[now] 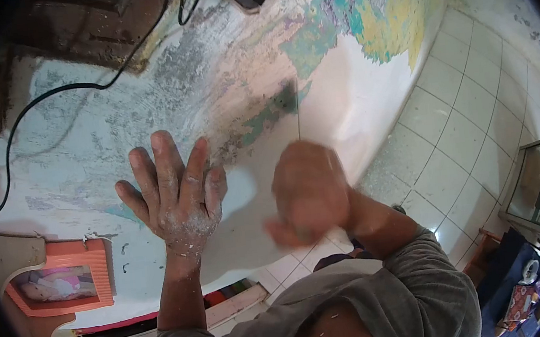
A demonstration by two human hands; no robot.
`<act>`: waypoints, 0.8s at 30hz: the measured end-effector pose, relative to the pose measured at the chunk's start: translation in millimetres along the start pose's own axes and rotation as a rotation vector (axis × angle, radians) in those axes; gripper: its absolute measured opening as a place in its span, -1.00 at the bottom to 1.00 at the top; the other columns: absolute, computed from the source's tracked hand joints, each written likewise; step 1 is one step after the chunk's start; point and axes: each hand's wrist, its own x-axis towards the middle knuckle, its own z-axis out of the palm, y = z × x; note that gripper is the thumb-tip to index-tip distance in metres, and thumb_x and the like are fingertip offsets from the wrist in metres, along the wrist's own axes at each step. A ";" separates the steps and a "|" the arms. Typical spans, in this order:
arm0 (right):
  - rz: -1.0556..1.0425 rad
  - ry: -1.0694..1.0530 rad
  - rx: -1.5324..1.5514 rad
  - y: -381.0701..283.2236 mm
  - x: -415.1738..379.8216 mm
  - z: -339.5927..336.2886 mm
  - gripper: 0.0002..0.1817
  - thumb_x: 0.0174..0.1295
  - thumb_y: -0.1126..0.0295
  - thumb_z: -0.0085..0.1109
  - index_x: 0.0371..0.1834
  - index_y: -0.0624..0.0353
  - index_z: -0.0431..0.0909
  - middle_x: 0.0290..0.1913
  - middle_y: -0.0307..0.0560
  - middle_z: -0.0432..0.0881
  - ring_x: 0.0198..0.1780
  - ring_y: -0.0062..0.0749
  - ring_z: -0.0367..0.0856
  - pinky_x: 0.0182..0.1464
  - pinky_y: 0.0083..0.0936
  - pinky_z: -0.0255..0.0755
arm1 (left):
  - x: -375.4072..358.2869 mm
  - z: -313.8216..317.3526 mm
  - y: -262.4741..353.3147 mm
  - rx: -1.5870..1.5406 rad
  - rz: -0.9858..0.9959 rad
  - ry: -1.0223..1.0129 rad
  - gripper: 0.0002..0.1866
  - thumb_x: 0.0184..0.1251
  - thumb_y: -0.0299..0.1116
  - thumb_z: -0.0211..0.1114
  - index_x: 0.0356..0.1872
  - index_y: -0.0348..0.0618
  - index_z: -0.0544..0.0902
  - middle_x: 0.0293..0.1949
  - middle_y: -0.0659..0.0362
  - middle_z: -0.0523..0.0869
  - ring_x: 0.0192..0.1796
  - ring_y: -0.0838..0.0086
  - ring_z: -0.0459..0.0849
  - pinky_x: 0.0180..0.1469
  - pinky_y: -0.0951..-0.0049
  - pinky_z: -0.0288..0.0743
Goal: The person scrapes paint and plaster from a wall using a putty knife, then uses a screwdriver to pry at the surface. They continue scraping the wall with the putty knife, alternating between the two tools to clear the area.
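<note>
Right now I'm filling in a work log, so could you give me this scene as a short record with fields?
Surface: patchy white wall with grey, green and yellow areas
Left: bare, dust-whitened left hand, open, fingers spread, on or just over the wall
Right: bare right hand, blurred; its grip cannot be made out
Nearby: thin black cable at the view's upper left; ridged orange photo frame at lower left
Floor: pale square tiles, right side of view

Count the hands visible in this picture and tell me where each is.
2: the left hand, fingers spread, before the patchy wall; the right hand, blurred, to its right. No others show.
</note>
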 end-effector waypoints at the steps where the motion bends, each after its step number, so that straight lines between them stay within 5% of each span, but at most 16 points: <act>1: -0.033 0.084 0.070 -20.3 0.6 -0.6 -0.72 -0.18 0.36 0.32 -0.72 0.00 0.31 -0.59 -0.24 0.34 -0.56 -0.31 0.40 -0.49 -0.33 0.25 | -2.2 0.1 -0.9 -0.005 0.003 0.003 -0.61 0.44 0.06 0.07 0.19 0.40 0.65 0.50 0.13 0.29 0.59 0.11 0.03 0.55 -0.01 -0.57; 2: -0.023 -0.038 0.089 -32.2 -6.4 -8.3 -0.66 -0.27 0.33 0.44 -0.66 0.07 0.35 -0.52 -0.18 0.42 -0.49 -0.19 0.47 -0.45 -0.27 0.33 | -1.5 2.1 0.2 -0.015 0.002 0.020 -0.61 0.45 0.05 0.06 0.19 0.39 0.65 0.50 0.12 0.30 0.59 0.12 0.03 0.55 -0.01 -0.56; 6: -0.050 -0.136 0.101 -1.0 -10.8 6.3 -0.68 -0.28 0.31 0.43 -0.65 0.08 0.38 -0.45 -0.13 0.49 -0.48 -0.21 0.49 -0.41 -0.31 0.40 | 1.5 0.0 1.8 0.009 -0.002 0.018 -0.61 0.45 0.03 0.04 0.20 0.39 0.65 0.50 0.12 0.30 0.59 0.11 0.03 0.55 -0.01 -0.56; 9: -0.072 0.016 0.074 -26.4 1.3 -1.5 -0.66 -0.22 0.35 0.40 -0.69 0.06 0.31 -0.47 -0.15 0.46 -0.49 -0.20 0.47 -0.42 -0.31 0.37 | 0.3 -1.6 1.4 0.014 0.001 -0.001 -0.60 0.47 0.04 -0.01 0.21 0.39 0.64 0.50 0.12 0.29 0.59 0.11 0.03 0.55 -0.02 -0.56; 14: 0.038 -0.067 -0.052 19.6 -13.4 7.3 -0.65 -0.21 0.33 0.43 -0.72 0.05 0.33 -0.52 -0.16 0.47 -0.49 -0.18 0.51 -0.52 -0.26 0.33 | -2.2 -1.8 0.0 0.027 0.004 -0.026 -0.56 0.48 0.06 -0.10 0.19 0.39 0.66 0.50 0.11 0.30 0.59 0.09 0.03 0.55 -0.03 -0.57; 19: -0.050 -0.009 -0.009 -13.5 -10.0 -4.8 -0.69 -0.24 0.37 0.42 -0.71 0.10 0.37 -0.55 -0.15 0.46 -0.53 -0.17 0.49 -0.50 -0.29 0.34 | -1.6 -0.3 0.1 -0.010 0.013 -0.014 -0.59 0.47 0.05 -0.02 0.18 0.37 0.66 0.50 0.11 0.30 0.59 0.08 0.03 0.55 -0.03 -0.57; 21: 0.034 -0.193 -0.166 3.3 -17.5 -3.0 -0.70 -0.23 0.36 0.42 -0.69 0.12 0.39 -0.52 -0.10 0.50 -0.53 -0.14 0.51 -0.48 -0.28 0.37 | -2.6 -1.7 0.6 -0.001 0.001 -0.013 -0.60 0.46 0.06 0.01 0.18 0.36 0.67 0.50 0.11 0.30 0.59 0.08 0.02 0.55 -0.03 -0.57; 22: -0.048 0.037 -0.252 32.5 -16.5 1.5 -0.70 -0.24 0.33 0.41 -0.67 0.14 0.41 -0.53 -0.10 0.50 -0.53 -0.12 0.49 -0.46 -0.27 0.39 | -3.3 -2.8 0.9 0.004 0.012 -0.004 -0.60 0.45 0.07 0.03 0.17 0.36 0.67 0.50 0.11 0.30 0.59 0.08 0.02 0.55 -0.02 -0.56; 24: -0.032 0.054 -0.188 28.9 -18.7 -8.8 -0.75 -0.21 0.32 0.39 -0.66 0.06 0.43 -0.54 -0.14 0.46 -0.52 -0.14 0.48 -0.46 -0.25 0.35 | 5.5 2.7 1.0 0.013 0.020 0.038 -0.61 0.45 0.07 0.06 0.17 0.35 0.67 0.50 0.11 0.30 0.59 0.08 0.02 0.56 -0.02 -0.56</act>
